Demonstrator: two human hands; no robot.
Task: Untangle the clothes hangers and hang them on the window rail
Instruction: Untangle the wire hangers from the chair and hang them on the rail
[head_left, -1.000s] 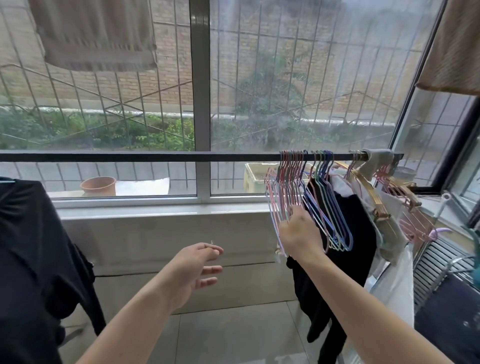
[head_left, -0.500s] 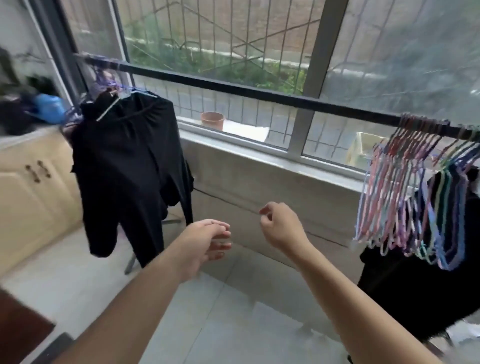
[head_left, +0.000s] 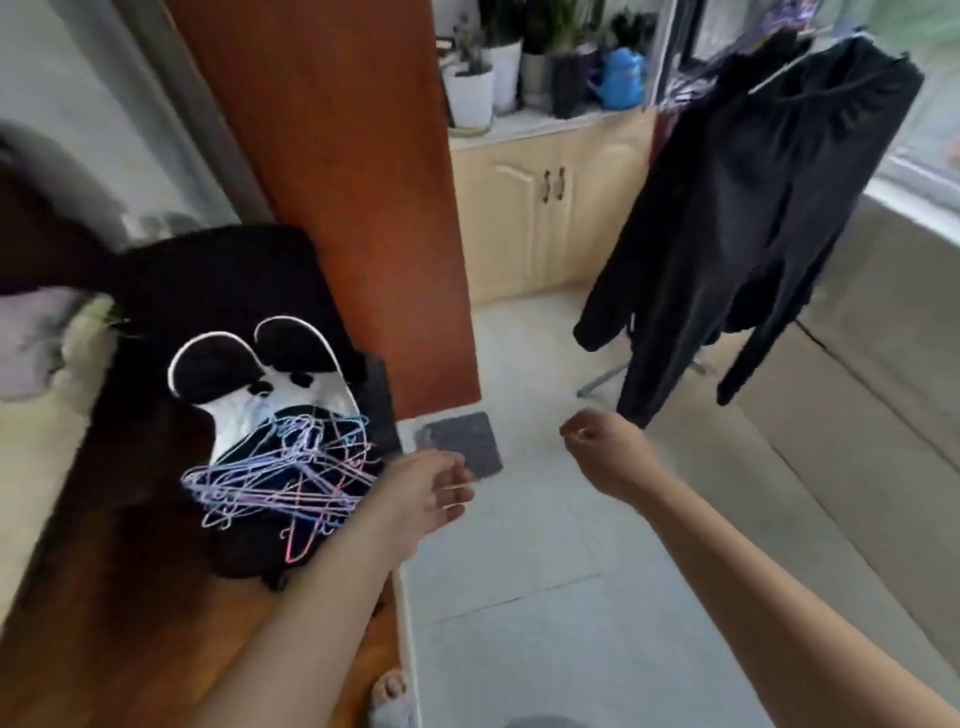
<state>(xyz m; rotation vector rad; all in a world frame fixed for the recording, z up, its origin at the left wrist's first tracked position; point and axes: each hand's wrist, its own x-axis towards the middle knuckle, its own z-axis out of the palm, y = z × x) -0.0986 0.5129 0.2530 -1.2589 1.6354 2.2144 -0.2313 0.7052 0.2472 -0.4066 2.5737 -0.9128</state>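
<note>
A tangled heap of thin wire clothes hangers (head_left: 283, 475), in pale blue, lilac and pink, is lying on a black garment with a white printed figure (head_left: 244, 374), which is spread over a dark wooden surface (head_left: 104, 597) at the left. The heap is sitting near that surface's right edge, where it is meeting the pale tiled floor (head_left: 545, 597). The left hand (head_left: 426, 493) is being held just beside the heap's right side, apart from it, fingers loosely bent and nothing gripped. The right hand (head_left: 605, 452) is being held over the floor, well apart from the hangers, fingers curled into a loose fist, nothing visibly held. A small grey mat (head_left: 462, 447) is lying on the floor between the hands. A black garment (head_left: 737, 223) is hanging at the right, near the window.
</note>
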